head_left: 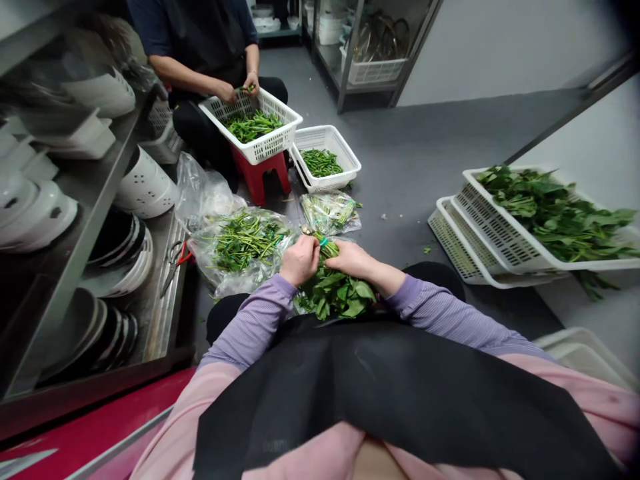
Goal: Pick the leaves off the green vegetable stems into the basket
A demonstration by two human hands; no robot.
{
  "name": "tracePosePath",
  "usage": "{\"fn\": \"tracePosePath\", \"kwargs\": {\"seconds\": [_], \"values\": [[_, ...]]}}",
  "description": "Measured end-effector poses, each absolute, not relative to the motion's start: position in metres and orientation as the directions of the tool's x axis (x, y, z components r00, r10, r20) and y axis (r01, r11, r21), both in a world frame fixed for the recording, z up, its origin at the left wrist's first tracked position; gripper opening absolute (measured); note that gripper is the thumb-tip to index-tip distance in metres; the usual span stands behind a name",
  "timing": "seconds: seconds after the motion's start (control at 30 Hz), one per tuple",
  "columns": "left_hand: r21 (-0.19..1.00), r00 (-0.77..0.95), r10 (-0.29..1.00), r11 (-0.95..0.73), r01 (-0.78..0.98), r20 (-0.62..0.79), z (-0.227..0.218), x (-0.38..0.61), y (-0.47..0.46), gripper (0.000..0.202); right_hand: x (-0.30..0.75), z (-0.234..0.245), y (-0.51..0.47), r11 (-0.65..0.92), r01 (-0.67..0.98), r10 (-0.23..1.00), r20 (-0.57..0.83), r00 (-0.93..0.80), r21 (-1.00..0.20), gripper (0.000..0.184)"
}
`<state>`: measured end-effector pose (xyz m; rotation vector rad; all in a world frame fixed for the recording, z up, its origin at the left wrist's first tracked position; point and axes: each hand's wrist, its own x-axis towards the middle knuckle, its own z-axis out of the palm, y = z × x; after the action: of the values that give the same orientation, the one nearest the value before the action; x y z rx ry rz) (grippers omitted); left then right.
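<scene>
A bunch of leafy greens (340, 293) lies across my lap, its stems pointing away from me and a green band (324, 242) round them. My right hand (353, 259) is closed around the stems just below the band. On the other side, my left hand (300, 259) is closed with its fingertips at the band and stem ends; what it pinches is hidden. A small shiny thing shows by its knuckles, too small to name. In front, a clear plastic bag (203, 240) holds loose green stems (245, 239). Another bag of stems (333, 212) lies beyond my hands.
A co-worker (205, 47) handles greens over a white basket (257, 152) on a red stool (255, 175). Another white basket (350, 167) holds cut stems. Stacked baskets with leafy greens (540, 213) stand right. Red-handled scissors (175, 263) lie on the left shelf beside dishes (125, 267).
</scene>
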<state>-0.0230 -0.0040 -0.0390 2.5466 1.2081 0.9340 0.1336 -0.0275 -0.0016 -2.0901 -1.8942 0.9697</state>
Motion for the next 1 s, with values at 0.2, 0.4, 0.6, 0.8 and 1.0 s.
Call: {"fn": "tracePosePath", "kwargs": {"seconds": [0.2,0.4,0.6,0.8,1.0], "values": [[0.457,0.554,0.667,-0.745,0.486,0.498,-0.039,-0.027,-0.001,0.011,0.145,-0.005,-0.028,-0.405,0.410,0.827,-0.519,-0.216,-0.817,0.023],[0.959,0.363,0.904,-0.271,0.084,0.223,-0.039,-0.023,-0.005,0.014,0.161,-0.009,-0.030,-0.529,0.048,0.768,-0.502,-0.398,-0.848,0.028],[0.803,0.249,0.910,0.411,-0.432,-0.332,-0.044,-0.015,0.011,0.019,0.163,-0.014,-0.029,-0.305,0.208,0.707,-0.367,-0.604,-0.929,0.037],[0.822,0.341,0.918,0.348,-0.452,-0.201,-0.017,-0.034,0.018,0.024,0.143,0.006,-0.023,0.243,0.850,0.755,-0.460,-0.468,-0.467,0.032],[0.887,0.580,0.813,0.303,-0.347,-0.051,-0.006,-0.035,0.001,0.029,0.165,0.014,0.007,0.052,0.981,0.959,-0.263,-0.102,-0.189,0.031]]}}
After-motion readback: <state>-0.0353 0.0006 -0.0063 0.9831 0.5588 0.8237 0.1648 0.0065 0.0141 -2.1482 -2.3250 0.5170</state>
